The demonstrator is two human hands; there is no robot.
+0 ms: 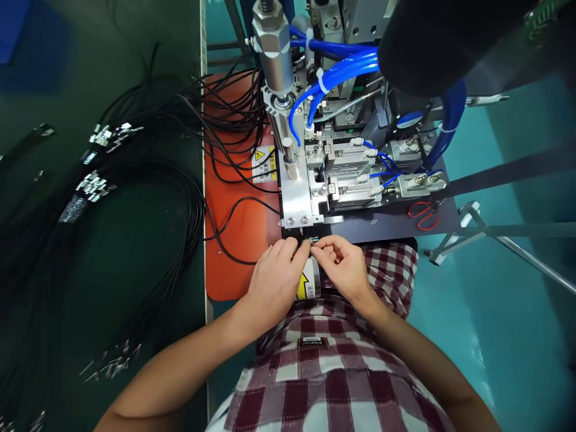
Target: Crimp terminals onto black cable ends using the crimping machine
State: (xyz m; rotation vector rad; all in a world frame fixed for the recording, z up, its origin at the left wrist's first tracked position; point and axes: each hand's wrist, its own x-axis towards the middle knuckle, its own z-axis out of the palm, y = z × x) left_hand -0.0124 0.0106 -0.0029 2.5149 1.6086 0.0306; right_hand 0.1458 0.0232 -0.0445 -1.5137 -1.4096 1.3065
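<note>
At the front edge of a metal machine (297, 207), my two hands meet over a cable end with small coloured wires (314, 240). My left hand (279, 270) is closed round the black cable (240, 260), which runs in from the left and passes under the fingers. My right hand (344, 267) pinches at the fine wires with thumb and forefinger, its other fingers curled. The fingertips hide most of the cable end. Just below them is a label with a yellow arrow (306, 285).
An orange-red plate (234, 240) carries loose black cables. Bundles of cables with metal connectors (93, 186) lie on the dark table (148, 240) at left. Blue air hoses (351, 63) cross the machine. Red-handled scissors (423, 215) rest at right, near a metal stand (472, 216).
</note>
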